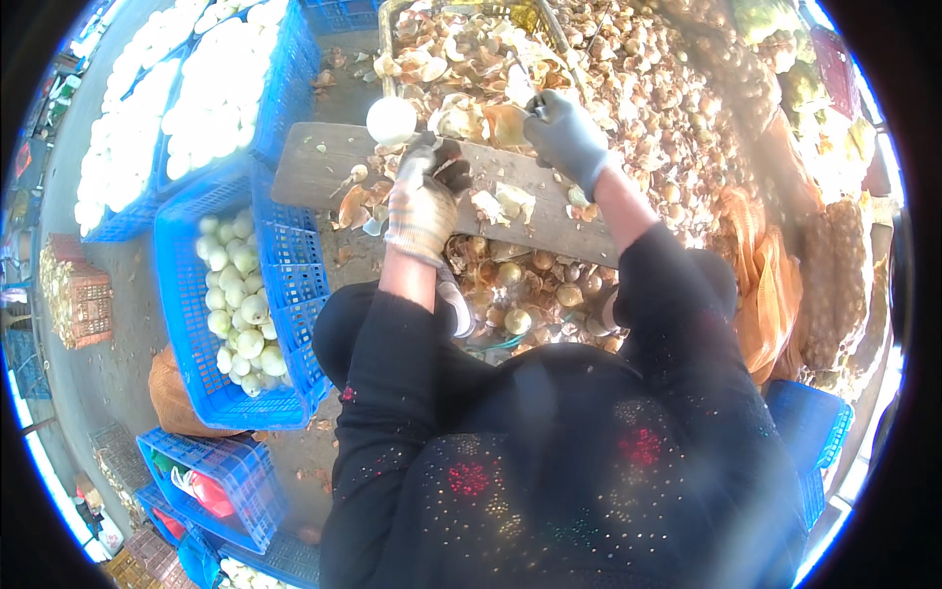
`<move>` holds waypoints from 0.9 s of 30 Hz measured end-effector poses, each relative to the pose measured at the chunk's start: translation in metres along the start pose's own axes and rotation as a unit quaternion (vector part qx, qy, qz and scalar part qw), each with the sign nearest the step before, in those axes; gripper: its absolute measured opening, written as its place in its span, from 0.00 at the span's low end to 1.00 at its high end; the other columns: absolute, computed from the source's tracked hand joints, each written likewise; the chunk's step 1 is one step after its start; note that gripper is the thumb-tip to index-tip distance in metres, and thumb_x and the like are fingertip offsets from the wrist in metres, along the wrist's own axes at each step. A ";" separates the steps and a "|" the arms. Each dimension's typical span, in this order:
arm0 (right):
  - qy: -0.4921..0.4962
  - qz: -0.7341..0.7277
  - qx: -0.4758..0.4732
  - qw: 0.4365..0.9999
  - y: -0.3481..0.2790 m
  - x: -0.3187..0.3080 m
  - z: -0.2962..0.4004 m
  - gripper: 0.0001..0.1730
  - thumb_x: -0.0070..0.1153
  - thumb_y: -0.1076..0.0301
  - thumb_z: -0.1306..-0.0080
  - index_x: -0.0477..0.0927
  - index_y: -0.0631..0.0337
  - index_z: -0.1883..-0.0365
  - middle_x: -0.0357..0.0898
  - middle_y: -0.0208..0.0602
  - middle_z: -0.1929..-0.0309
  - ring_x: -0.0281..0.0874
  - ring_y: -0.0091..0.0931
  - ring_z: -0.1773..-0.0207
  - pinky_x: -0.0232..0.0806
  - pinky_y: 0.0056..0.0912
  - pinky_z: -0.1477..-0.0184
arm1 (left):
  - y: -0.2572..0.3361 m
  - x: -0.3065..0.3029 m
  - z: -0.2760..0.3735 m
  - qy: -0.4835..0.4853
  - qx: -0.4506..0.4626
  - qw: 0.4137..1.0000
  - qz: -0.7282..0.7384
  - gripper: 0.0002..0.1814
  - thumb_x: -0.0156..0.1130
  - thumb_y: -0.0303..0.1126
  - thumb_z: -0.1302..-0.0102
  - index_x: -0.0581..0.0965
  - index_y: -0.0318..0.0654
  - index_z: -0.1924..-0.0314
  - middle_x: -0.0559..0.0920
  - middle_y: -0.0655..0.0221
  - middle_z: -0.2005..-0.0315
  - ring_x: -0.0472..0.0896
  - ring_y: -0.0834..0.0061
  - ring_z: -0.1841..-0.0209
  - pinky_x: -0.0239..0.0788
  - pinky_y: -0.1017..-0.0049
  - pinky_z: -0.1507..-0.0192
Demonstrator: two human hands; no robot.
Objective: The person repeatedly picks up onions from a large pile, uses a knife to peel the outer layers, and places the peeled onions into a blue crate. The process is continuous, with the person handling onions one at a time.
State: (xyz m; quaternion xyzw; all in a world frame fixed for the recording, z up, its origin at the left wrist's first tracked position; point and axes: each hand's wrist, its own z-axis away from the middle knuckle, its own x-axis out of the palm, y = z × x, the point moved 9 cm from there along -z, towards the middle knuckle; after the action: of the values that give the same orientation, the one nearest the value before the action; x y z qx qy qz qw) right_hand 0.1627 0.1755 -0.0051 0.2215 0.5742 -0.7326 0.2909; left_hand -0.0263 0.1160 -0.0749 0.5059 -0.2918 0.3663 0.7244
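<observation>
My left hand (pixel 425 202), in a light knitted glove with dark, dirty fingertips, is above the wooden board (pixel 324 158) with its fingers curled; whether anything is inside is hidden. A peeled white onion (pixel 391 121) is just beyond it, at the board's far edge; contact with the hand is unclear. My right hand (pixel 563 136), in a grey glove, is closed on a small knife (pixel 524 77), its blade pointing away over the peel-filled crate (pixel 387 51). Loose onion skins (pixel 508 204) are scattered on the board between the hands.
Unpeeled onions (pixel 517 321) lie under the board, and a large heap (pixel 662 140) spreads at the right. A blue crate (pixel 169 294) at the left holds peeled onions (pixel 250 343); fuller blue crates (pixel 283 96) stand beyond. An orange mesh sack (pixel 758 287) lies at the right.
</observation>
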 end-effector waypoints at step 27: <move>-0.119 0.145 -0.060 0.980 -0.045 -0.011 0.007 0.19 0.53 0.65 0.39 0.71 0.65 0.52 0.80 0.47 0.66 0.81 0.35 0.63 0.71 0.36 0.59 | 0.073 0.152 0.150 -0.154 0.303 0.591 -0.732 0.29 0.69 0.41 0.46 0.73 0.29 0.50 0.81 0.51 0.63 0.79 0.51 0.58 0.71 0.63 0.53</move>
State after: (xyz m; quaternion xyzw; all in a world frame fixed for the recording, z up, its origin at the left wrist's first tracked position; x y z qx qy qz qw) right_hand 0.1404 0.1788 0.0362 0.1954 0.5402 -0.6679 0.4733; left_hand -0.0089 0.0262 0.1310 0.7884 0.1969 -0.3032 0.4977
